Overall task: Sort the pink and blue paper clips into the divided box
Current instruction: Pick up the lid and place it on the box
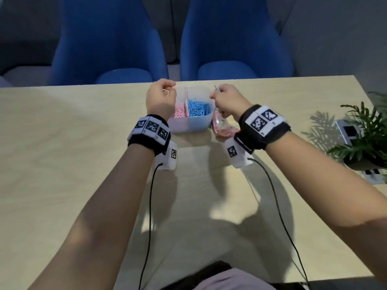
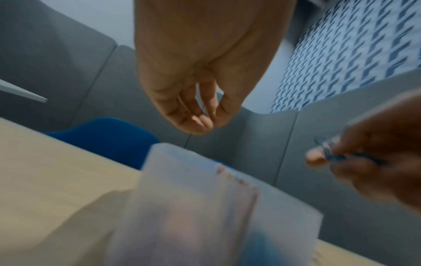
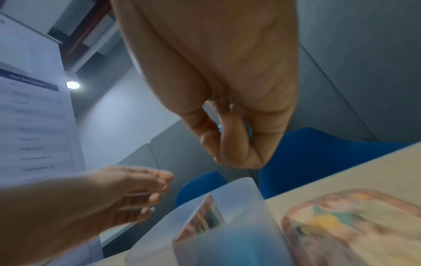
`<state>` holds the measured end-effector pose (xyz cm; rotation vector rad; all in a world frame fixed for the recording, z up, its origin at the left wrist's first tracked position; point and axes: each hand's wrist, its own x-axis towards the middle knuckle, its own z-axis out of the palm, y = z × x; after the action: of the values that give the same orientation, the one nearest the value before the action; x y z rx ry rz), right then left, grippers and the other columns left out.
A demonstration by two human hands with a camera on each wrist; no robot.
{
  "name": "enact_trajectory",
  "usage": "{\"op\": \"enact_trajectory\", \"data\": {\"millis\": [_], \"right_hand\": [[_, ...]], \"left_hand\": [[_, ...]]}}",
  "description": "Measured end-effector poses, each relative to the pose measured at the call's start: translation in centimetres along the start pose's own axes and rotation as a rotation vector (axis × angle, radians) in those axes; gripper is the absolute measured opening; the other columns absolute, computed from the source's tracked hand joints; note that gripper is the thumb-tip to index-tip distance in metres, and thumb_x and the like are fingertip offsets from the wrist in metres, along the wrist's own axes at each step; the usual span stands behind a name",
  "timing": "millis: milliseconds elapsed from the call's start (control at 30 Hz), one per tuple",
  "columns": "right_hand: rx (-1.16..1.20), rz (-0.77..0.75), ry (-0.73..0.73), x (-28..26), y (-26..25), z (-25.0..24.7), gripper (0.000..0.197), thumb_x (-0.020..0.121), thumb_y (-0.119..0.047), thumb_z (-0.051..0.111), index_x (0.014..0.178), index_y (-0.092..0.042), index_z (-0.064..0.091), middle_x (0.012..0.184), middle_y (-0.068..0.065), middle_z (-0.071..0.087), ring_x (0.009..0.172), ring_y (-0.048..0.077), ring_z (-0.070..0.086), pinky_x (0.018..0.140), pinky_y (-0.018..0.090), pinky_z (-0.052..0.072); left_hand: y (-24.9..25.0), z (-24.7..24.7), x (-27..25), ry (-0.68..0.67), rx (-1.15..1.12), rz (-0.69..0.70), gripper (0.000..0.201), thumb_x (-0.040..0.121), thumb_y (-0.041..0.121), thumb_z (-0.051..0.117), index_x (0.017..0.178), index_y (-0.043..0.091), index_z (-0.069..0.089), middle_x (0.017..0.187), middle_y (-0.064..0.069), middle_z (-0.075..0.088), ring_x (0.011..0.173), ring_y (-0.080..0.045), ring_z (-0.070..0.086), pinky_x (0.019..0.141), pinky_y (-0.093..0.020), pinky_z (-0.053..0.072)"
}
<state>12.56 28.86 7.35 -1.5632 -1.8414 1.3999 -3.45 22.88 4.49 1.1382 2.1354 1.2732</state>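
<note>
- Up front, a blue clip (image 2: 337, 155) is pinched in the right hand (image 1: 228, 100), its long axis running roughly level across the fingertips in the left wrist view; which end leads is too blurred to tell.
- The right hand's fingers are curled together around that clip, above the right rim of the box (image 1: 196, 125).
- Something pale and thin shows at the left hand (image 1: 160, 97); it may be a pink clip, but I cannot tell.
- The left hand's fingers are loosely curled together above the box's left side; whether they grip anything cannot be told.
- The box is split by an upright divider (image 1: 186, 101): pink clips (image 1: 179, 111) lie heaped in the left compartment, blue clips (image 1: 199, 108) in the right, pointing every way.
- A shallow tray (image 1: 222, 130) with mixed colours sits just right of the box, partly under the right wrist.
- All rest on a pale table (image 1: 62, 143), with two blue chairs (image 1: 109, 42) behind and a plant (image 1: 364, 130) at the right.
</note>
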Motion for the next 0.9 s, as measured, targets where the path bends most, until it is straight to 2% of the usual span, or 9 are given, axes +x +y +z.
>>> {"op": "enact_trajectory", "data": {"millis": [133, 200, 267, 367, 433, 533, 700, 800, 900], "right_hand": [[0.031, 0.101, -0.067, 1.9, -2.5, 2.1, 0.016, 0.095, -0.005, 0.039, 0.099, 0.003, 0.053, 0.09, 0.023, 0.057, 0.068, 0.027, 0.059, 0.053, 0.029, 0.045], [-0.148, 0.016, -0.072, 1.9, -2.7, 2.6, 0.02, 0.091, -0.001, 0.041, 0.086, 0.007, 0.059, 0.09, 0.025, 0.059, 0.09, 0.034, 0.058, 0.066, 0.032, 0.044], [-0.119, -0.041, 0.009, 1.8, -2.0, 2.1, 0.024, 0.087, 0.0, 0.038, 0.077, 0.005, 0.06, 0.088, 0.025, 0.06, 0.095, 0.032, 0.057, 0.072, 0.031, 0.046], [-0.237, -0.061, 0.287, 1.9, 1.3, 0.3, 0.032, 0.088, -0.008, 0.042, 0.116, -0.003, 0.058, 0.125, 0.014, 0.058, 0.119, 0.029, 0.049, 0.1, 0.034, 0.038], [-0.507, 0.061, 0.361, 1.7, 4.4, -1.0, 0.037, 0.091, -0.023, 0.044, 0.123, -0.005, 0.052, 0.132, 0.016, 0.052, 0.124, 0.034, 0.042, 0.106, 0.04, 0.03], [-0.763, 0.389, 0.209, 1.3, 8.7, -1.1, 0.079, 0.081, -0.064, 0.047, 0.13, -0.002, 0.043, 0.141, 0.019, 0.039, 0.134, 0.038, 0.029, 0.114, 0.052, 0.012], [-0.493, 0.316, 0.313, 1.1, 11.1, 0.0, 0.082, 0.072, -0.059, 0.065, 0.125, -0.001, 0.043, 0.133, 0.017, 0.047, 0.129, 0.037, 0.035, 0.113, 0.052, 0.016], [-0.038, 0.118, 0.45, 0.2, 9.6, -0.9, 0.057, 0.074, -0.021, 0.075, 0.117, -0.005, 0.042, 0.109, 0.008, 0.058, 0.101, 0.026, 0.055, 0.092, 0.031, 0.045], [0.181, -0.191, 0.637, -0.9, 5.5, -2.6, 0.036, 0.077, -0.001, 0.062, 0.112, -0.004, 0.05, 0.093, -0.006, 0.052, 0.087, 0.012, 0.051, 0.075, 0.006, 0.044]], "left_hand": [[-2.6, -0.5, -0.9, 0.026, -0.03, -0.143, 0.045, 0.09, 0.015, 0.047, 0.134, 0.007, 0.042, 0.138, -0.013, 0.046, 0.127, -0.024, 0.043, 0.11, -0.038, 0.034], [-3.6, -0.1, -1.1, -0.08, -0.1, -0.251, 0.05, 0.093, 0.017, 0.041, 0.141, 0.007, 0.032, 0.147, -0.012, 0.037, 0.134, -0.024, 0.037, 0.114, -0.039, 0.029], [-4.6, 0.0, -1.3, -0.149, -0.164, -0.257, 0.046, 0.092, 0.022, 0.036, 0.136, 0.008, 0.041, 0.14, -0.014, 0.047, 0.128, -0.025, 0.044, 0.11, -0.042, 0.035], [-4.6, -0.2, -1.6, -0.186, -0.16, -0.177, 0.036, 0.096, 0.011, 0.03, 0.122, 0.004, 0.053, 0.121, -0.016, 0.06, 0.104, -0.021, 0.054, 0.088, -0.029, 0.043], [-4.7, -0.1, -1.4, -0.186, -0.138, -0.118, 0.036, 0.096, 0.009, 0.028, 0.121, 0.003, 0.053, 0.118, -0.018, 0.061, 0.098, -0.018, 0.051, 0.081, -0.025, 0.039], [-5.0, 0.0, -1.1, -0.203, -0.143, -0.099, 0.035, 0.096, 0.011, 0.028, 0.118, 0.004, 0.054, 0.116, -0.02, 0.06, 0.097, -0.022, 0.052, 0.085, -0.032, 0.043], [-5.7, -0.2, -1.1, -0.254, -0.24, -0.162, 0.034, 0.089, 0.03, 0.029, 0.114, 0.029, 0.052, 0.116, -0.01, 0.059, 0.116, -0.033, 0.054, 0.101, -0.053, 0.043], [-5.4, -0.3, -1.1, -0.28, -0.269, -0.175, 0.037, 0.096, 0.024, 0.029, 0.127, 0.023, 0.05, 0.125, -0.009, 0.058, 0.12, -0.026, 0.052, 0.105, -0.05, 0.041], [-5.3, -0.5, -1.0, -0.308, -0.259, -0.154, 0.036, 0.097, 0.022, 0.029, 0.126, 0.019, 0.051, 0.124, -0.009, 0.058, 0.119, -0.025, 0.052, 0.105, -0.05, 0.041]]}}
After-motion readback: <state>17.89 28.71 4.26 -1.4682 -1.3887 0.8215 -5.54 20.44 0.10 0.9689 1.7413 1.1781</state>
